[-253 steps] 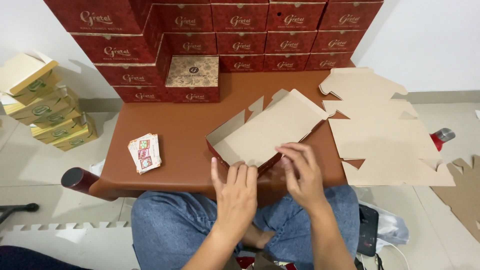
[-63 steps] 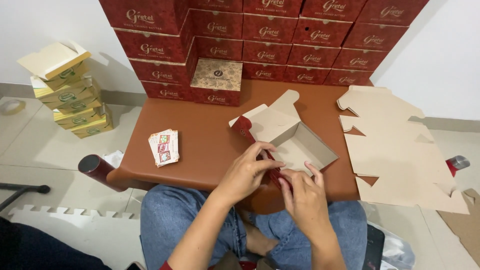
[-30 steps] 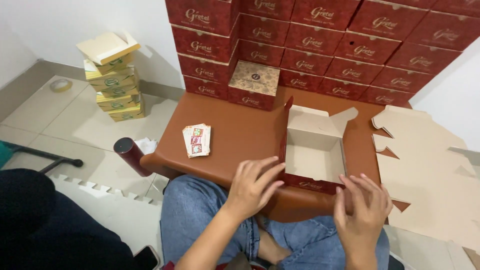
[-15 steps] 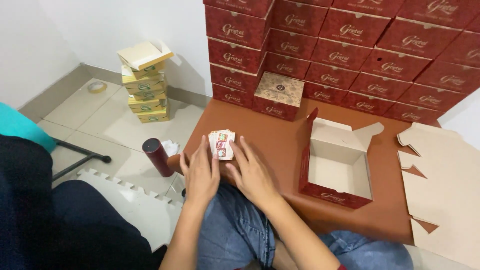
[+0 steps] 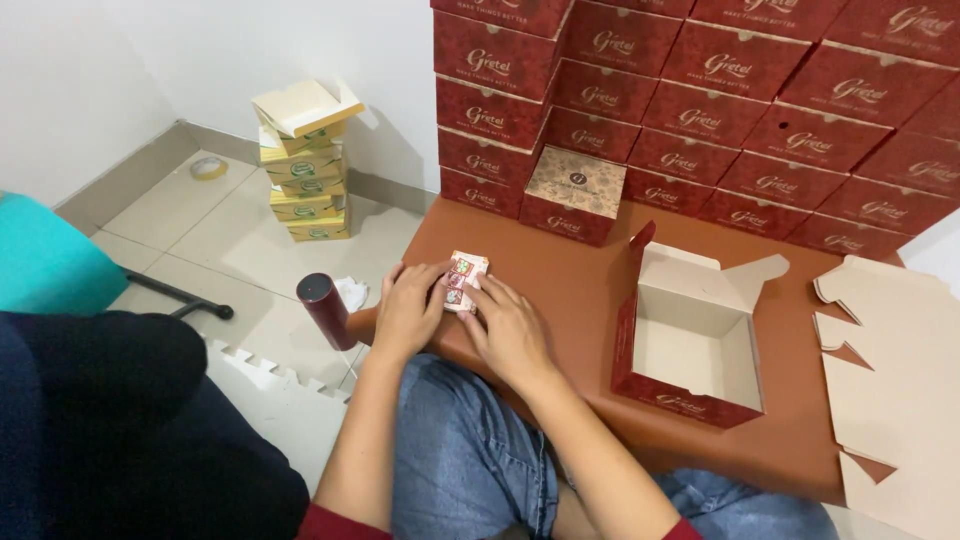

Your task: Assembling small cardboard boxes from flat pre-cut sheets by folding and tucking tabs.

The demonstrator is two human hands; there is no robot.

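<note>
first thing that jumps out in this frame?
The wall of stacked red boxes at the back of the brown table. In front of it, right of centre, an open red box stands empty, with flat cardboard blanks at the right edge. Near the table's left end, the left hand and right hand rest on a small stack of stickers.

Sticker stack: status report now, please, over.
Both hands, left hand and right hand, on sticker stack. Stack flat on brown table. Open red box apart. Nothing blocking.

bare table point(image 5: 560, 270) between hands, open box point(image 5: 690, 340); box wall point(image 5: 700, 110) behind
</note>
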